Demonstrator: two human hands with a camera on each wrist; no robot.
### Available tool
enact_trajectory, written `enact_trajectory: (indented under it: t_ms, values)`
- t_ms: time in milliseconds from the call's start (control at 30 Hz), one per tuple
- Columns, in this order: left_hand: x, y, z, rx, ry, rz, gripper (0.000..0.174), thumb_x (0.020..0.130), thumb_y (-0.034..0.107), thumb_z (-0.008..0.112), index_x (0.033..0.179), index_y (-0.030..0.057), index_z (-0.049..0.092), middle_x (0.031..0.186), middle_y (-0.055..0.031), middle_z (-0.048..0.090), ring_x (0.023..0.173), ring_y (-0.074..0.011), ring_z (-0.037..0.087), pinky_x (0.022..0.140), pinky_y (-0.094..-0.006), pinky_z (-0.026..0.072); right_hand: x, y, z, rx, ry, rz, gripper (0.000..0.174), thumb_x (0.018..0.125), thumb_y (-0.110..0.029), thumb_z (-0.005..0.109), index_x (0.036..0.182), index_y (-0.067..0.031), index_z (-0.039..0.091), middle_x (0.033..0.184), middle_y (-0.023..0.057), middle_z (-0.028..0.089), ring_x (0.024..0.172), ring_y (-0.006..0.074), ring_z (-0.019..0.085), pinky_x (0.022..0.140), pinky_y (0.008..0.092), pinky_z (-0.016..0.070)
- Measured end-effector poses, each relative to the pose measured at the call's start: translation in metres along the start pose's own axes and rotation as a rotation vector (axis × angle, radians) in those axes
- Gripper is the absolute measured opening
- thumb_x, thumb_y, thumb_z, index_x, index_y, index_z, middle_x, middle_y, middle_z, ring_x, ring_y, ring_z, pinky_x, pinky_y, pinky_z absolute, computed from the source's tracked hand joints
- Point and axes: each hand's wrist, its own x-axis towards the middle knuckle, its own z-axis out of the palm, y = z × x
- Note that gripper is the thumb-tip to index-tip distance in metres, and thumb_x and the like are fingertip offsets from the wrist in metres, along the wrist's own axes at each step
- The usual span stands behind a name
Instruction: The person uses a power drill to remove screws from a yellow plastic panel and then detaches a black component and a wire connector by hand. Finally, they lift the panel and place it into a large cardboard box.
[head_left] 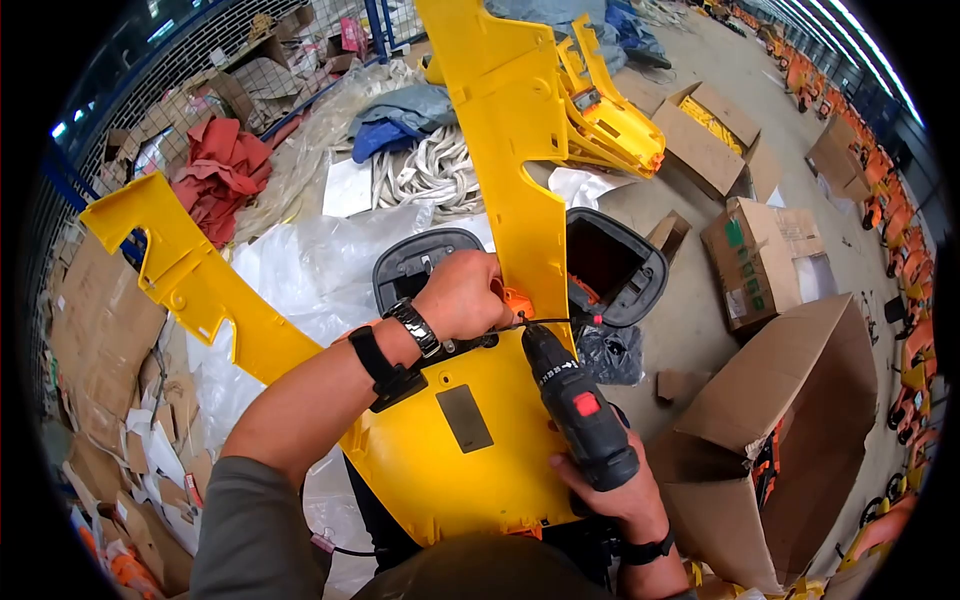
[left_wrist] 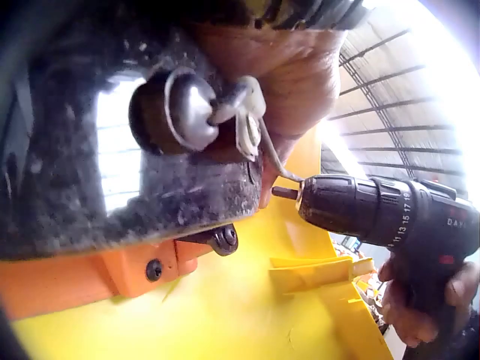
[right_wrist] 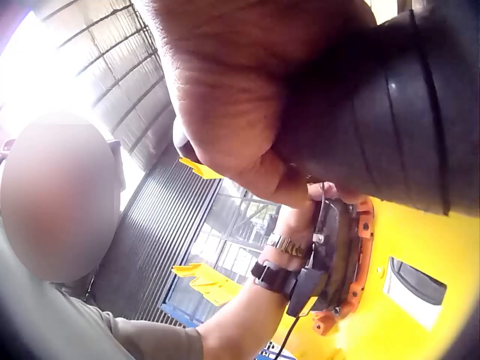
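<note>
My right hand [head_left: 628, 490] grips a black cordless drill [head_left: 580, 410] by its handle. In the left wrist view the drill's short bit [left_wrist: 283, 192] points at the fingertips of my left hand [head_left: 462, 298]. That hand has bent fingers beside a small orange part [head_left: 517, 303] at the foot of a tall yellow panel [head_left: 520, 180]; I cannot tell what it pinches. A large yellow cover [head_left: 440, 460] with a dark rectangular label lies under both hands. Dark glossy housing with orange brackets [left_wrist: 142, 271] sits close below the left hand in its wrist view.
A second yellow arm [head_left: 200, 270] juts out to the left. Black-rimmed bins [head_left: 620, 265] stand behind the cover. Open cardboard boxes [head_left: 780, 430] are on the right, with more yellow panels [head_left: 620, 125] at the back. Plastic sheeting [head_left: 310, 270] and coiled white rope [head_left: 430, 175] lie ahead.
</note>
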Motion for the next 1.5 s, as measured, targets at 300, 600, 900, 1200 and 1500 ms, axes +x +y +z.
enact_trajectory:
  t_ms: [300,600,900,1200,1500]
  values:
    - [-0.004,-0.004,0.001,0.039,0.087,0.112,0.034,0.074,0.015,0.084,0.103,0.0004,0.075,0.087,-0.0137,0.075,0.076,-0.0249,0.072,0.071,-0.0345,0.0545,0.002,-0.014,-0.012,-0.066,-0.047,-0.031,0.045,0.078,-0.011,0.080,0.119,-0.0060,0.061,0.102,0.0136,0.066,0.093,0.0377,0.069,0.082,0.0411,0.0550]
    - [0.008,-0.014,-0.015,-0.227,-0.148,0.082,0.033,0.072,0.002,0.076,0.105,-0.0006,0.074,0.086,-0.0048,0.075,0.076,-0.0118,0.066,0.073,-0.0289,0.0527,0.008,-0.034,-0.017,-0.276,-0.077,0.060,0.047,0.076,-0.009,0.081,0.119,-0.0047,0.063,0.102,0.0154,0.068,0.091,0.0380,0.069,0.083,0.0387,0.0553]
    - [-0.004,-0.013,-0.021,-0.238,-0.100,0.101,0.030,0.076,0.008,0.079,0.104,-0.0014,0.073,0.084,-0.0075,0.074,0.074,-0.0130,0.065,0.071,-0.0292,0.0514,0.003,-0.042,-0.001,-0.182,0.110,0.040,0.049,0.075,-0.009,0.084,0.119,-0.0038,0.063,0.097,0.0133,0.071,0.084,0.0298,0.071,0.080,0.0357,0.0553]
    - [-0.006,-0.012,-0.020,-0.200,-0.069,0.126,0.030,0.075,0.008,0.078,0.103,-0.0019,0.072,0.085,-0.0108,0.074,0.076,-0.0172,0.068,0.071,-0.0322,0.0528,0.018,-0.048,-0.023,-0.557,-0.029,-0.126,0.058,0.078,-0.026,0.078,0.130,-0.0068,0.059,0.100,0.0198,0.073,0.090,0.0404,0.072,0.075,0.0451,0.0583]
    - [-0.002,-0.020,-0.017,-0.226,-0.059,0.117,0.031,0.076,0.004,0.071,0.107,-0.0011,0.072,0.084,-0.0114,0.074,0.073,-0.0187,0.068,0.069,-0.0326,0.0525,0.034,-0.073,-0.029,-0.611,-0.125,-0.059,0.053,0.077,-0.022,0.078,0.124,-0.0060,0.062,0.098,0.0198,0.072,0.091,0.0412,0.070,0.078,0.0441,0.0568]
